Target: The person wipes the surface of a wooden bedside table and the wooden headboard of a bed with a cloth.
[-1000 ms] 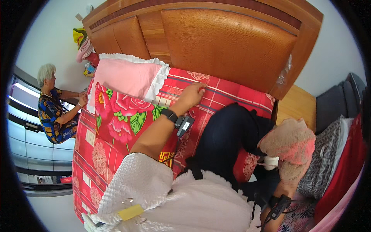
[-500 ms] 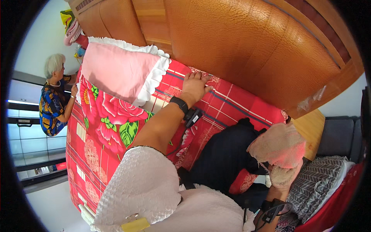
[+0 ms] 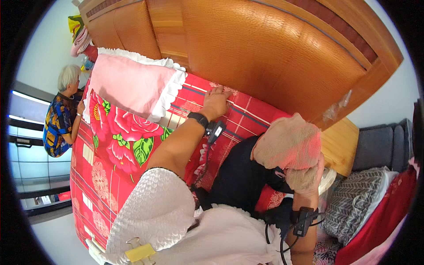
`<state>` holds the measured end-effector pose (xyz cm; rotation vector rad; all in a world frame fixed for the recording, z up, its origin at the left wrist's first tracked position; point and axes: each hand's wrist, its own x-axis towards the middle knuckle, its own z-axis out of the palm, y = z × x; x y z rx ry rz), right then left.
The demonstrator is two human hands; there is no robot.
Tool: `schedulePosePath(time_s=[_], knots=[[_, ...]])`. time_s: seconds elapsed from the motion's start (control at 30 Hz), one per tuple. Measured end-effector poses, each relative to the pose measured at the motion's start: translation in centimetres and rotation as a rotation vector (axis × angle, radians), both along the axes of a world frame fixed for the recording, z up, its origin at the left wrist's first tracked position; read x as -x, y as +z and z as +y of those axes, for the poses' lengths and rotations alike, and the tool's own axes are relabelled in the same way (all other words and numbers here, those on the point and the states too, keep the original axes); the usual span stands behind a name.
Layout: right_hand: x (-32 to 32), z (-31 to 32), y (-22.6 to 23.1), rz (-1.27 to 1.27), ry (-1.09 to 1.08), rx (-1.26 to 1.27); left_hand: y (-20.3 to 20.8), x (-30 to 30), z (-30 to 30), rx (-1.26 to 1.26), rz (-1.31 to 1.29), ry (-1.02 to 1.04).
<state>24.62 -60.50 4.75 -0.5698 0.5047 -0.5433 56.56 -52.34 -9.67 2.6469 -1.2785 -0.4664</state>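
Note:
My left hand rests palm down on the red patterned bed sheet, close to the headboard, its fingers stretched out and holding nothing. In my right hand is a worn beige and pink cloth, bunched up and raised over the bed's right side. The cloth covers most of the right fingers. Left of my left hand lies a pink pillow with a white ruffled edge, partly beneath a flowered red cover. My black-clothed leg is on the bed between my arms.
A tall headboard with brown padded panels borders the far side. At the right are a wooden cabinet, a grey chair and a patterned grey cushion. Another person stands at the bed's left edge, a hand by the pillow.
My right hand has brought the cloth left and slightly up. My left hand stays on the sheet near the headboard. The view has shifted a little.

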Motion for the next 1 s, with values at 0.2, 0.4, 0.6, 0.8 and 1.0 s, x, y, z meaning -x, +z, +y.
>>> schedulePosePath(time_s=[0.2,0.4,0.6,0.8,1.0], knots=[[2.5,1.7,1.2,-0.019,-0.046,-0.084,-1.8,4.5,-2.3,0.194,-0.099,-0.113],[3.8,3.0,3.3,0.088,-0.227,-0.183,-1.0,4.5,-5.0,-0.148,-0.149,-0.145],[8.1,1.3,0.4,0.142,-0.404,-0.158,0.6,4.6,-5.6,-0.275,-0.15,-0.239],[9.3,0.6,0.3,0.171,-0.471,-0.267,-1.4,10.0,-9.8,0.106,0.111,-0.548],[11.8,-0.7,-0.8,0.02,-0.443,-0.277,1.1,13.2,-15.2,-0.325,0.039,-0.55]])
